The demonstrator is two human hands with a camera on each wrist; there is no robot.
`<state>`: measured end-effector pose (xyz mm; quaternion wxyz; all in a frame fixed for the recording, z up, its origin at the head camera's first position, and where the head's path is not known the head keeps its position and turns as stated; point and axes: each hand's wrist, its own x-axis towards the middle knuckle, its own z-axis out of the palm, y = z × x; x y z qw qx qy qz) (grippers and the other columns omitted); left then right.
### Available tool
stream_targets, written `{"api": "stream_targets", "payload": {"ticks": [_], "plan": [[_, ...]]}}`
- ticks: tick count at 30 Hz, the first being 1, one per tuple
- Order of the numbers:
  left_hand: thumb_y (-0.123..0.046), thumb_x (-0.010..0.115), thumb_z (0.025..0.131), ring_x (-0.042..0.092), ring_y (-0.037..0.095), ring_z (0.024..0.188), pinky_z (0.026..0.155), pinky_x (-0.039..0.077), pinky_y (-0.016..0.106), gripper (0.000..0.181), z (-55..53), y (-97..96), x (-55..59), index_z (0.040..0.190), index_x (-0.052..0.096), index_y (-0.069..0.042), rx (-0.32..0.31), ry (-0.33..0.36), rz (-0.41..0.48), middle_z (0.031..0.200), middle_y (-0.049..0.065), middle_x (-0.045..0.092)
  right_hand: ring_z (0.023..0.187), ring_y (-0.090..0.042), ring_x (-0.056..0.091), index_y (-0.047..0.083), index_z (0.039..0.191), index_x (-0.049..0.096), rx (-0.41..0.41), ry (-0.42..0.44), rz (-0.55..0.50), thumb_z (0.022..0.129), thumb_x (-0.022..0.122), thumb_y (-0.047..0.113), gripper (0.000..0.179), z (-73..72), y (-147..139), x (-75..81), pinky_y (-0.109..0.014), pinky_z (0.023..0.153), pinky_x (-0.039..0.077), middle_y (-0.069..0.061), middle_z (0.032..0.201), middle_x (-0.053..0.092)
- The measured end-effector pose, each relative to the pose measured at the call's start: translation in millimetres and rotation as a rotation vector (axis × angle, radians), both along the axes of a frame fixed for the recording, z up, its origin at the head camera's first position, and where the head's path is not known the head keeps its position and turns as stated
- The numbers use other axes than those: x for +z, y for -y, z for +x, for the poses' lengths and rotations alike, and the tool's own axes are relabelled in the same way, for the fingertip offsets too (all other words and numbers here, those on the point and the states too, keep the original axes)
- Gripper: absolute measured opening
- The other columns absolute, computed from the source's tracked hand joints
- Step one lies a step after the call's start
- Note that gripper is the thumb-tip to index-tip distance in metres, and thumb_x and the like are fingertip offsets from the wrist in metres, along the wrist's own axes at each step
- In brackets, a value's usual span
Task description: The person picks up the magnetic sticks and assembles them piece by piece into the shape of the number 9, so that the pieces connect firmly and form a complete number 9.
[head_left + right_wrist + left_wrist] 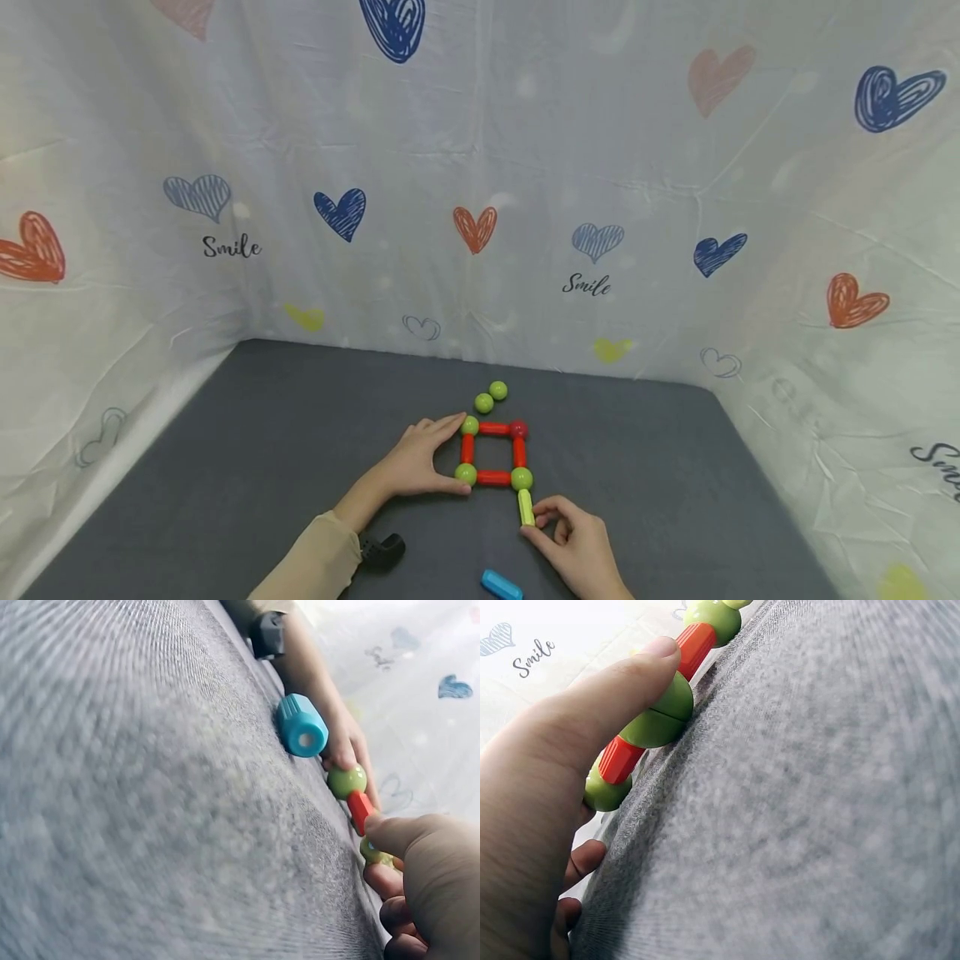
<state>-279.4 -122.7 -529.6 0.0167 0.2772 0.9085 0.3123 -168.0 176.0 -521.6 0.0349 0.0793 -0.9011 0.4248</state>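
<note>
A flat square of red magnetic rods (493, 477) lies on the table, with three green balls and one dark red ball (518, 429) at its corners. My left hand (416, 460) holds its left side, thumb at the near green ball (466, 474) and fingers at the far one (469, 425). In the left wrist view the thumb (634, 679) lies over a green ball. My right hand (577, 542) pinches a yellow-green magnetic rod (526, 508). That rod's far end meets the square's near right green ball (521, 478); whether they touch is unclear.
Two loose green balls (483, 403) sit just beyond the square. A blue rod (502, 585) lies near the front edge of the view, left of my right hand. A black device (384, 552) is at my left wrist. Printed white cloth (480, 292) rises behind the grey table (315, 417).
</note>
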Motion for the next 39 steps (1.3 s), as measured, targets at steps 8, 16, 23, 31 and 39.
{"api": "stream_targets", "payload": {"ticks": [8, 16, 23, 31, 39], "plan": [[-0.07, 0.085, 0.077, 0.049, 0.03, 0.132, 0.111, 0.035, 0.061, 0.118, 0.3, -0.1, 0.7, 0.168, 0.034, -0.016, 0.007, 0.016, -0.002, 0.17, 0.004, 0.039, 0.047, -0.001, 0.041, 0.02, 0.099, 0.074, -0.004, -0.014, 0.002, 0.086, 0.09, 0.027, 0.022, 0.3, 1.5, -1.4, -0.021, 0.046, 0.037, 0.012, 0.081, 0.069], [-0.07, 0.085, 0.077, 0.049, 0.03, 0.132, 0.11, 0.036, 0.061, 0.118, 0.9, 1.4, 2.1, 0.168, 0.035, -0.016, 0.008, 0.014, 0.001, 0.169, 0.005, 0.04, 0.048, -0.001, 0.041, 0.021, 0.099, 0.073, -0.004, -0.02, 0.01, 0.087, 0.09, 0.029, 0.022, -0.3, 2.8, -1.6, -0.021, 0.046, 0.037, 0.013, 0.081, 0.069], [-0.069, 0.086, 0.077, 0.05, 0.031, 0.131, 0.11, 0.036, 0.062, 0.117, 0.8, 0.3, 2.3, 0.168, 0.035, -0.015, 0.004, 0.008, 0.003, 0.169, 0.006, 0.04, 0.047, -0.002, 0.04, 0.021, 0.098, 0.074, -0.023, 0.001, -0.025, 0.087, 0.09, 0.03, 0.021, 0.4, 2.4, 1.0, -0.021, 0.046, 0.037, 0.011, 0.081, 0.068], [-0.068, 0.086, 0.078, 0.049, 0.032, 0.133, 0.111, 0.035, 0.063, 0.117, 1.6, -2.0, -1.3, 0.168, 0.034, -0.013, -0.001, 0.01, 0.009, 0.169, 0.008, 0.039, 0.048, -0.005, 0.044, 0.02, 0.096, 0.075, -0.077, 0.02, -0.121, 0.089, 0.088, 0.027, 0.016, 1.6, -0.6, 13.1, -0.022, 0.046, 0.037, 0.008, 0.082, 0.068], [-0.069, 0.086, 0.077, 0.049, 0.03, 0.131, 0.109, 0.036, 0.06, 0.118, 0.7, -0.7, -0.2, 0.168, 0.034, -0.016, 0.007, 0.013, 0.003, 0.17, 0.004, 0.039, 0.048, -0.003, 0.045, 0.016, 0.101, 0.079, 0.032, -0.137, -0.088, 0.091, 0.087, 0.02, 0.013, -36.9, 2.6, 33.4, -0.022, 0.046, 0.038, 0.011, 0.086, 0.071]]}}
